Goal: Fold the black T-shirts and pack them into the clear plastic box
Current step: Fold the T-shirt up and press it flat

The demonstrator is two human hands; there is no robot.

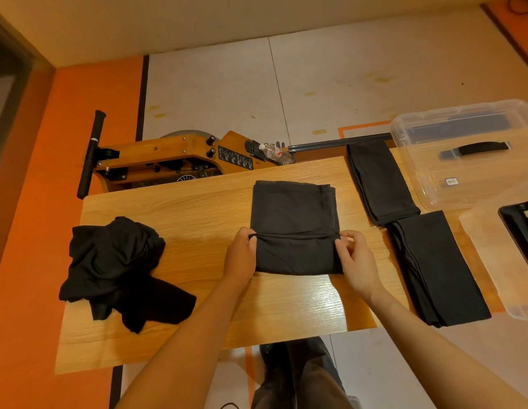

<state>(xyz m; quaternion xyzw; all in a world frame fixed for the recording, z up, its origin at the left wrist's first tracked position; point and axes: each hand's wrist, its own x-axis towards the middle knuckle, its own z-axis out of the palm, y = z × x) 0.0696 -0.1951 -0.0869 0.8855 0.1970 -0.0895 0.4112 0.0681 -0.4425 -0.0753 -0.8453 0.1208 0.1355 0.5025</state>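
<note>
Part-folded black T-shirt [292, 228] is lying mid-way on the wooden table [198, 208], between both hands: left hand [241, 255] and right hand [357, 261] are each pinching its folded edge; clear plastic box [469, 152] is sitting right of it.

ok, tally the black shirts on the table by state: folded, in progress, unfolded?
Folded strips: 2
In progress, both hands pinching the fold: 1
Unfolded pile: 1 heap, shirt count unclear
Total: 4 items
</note>
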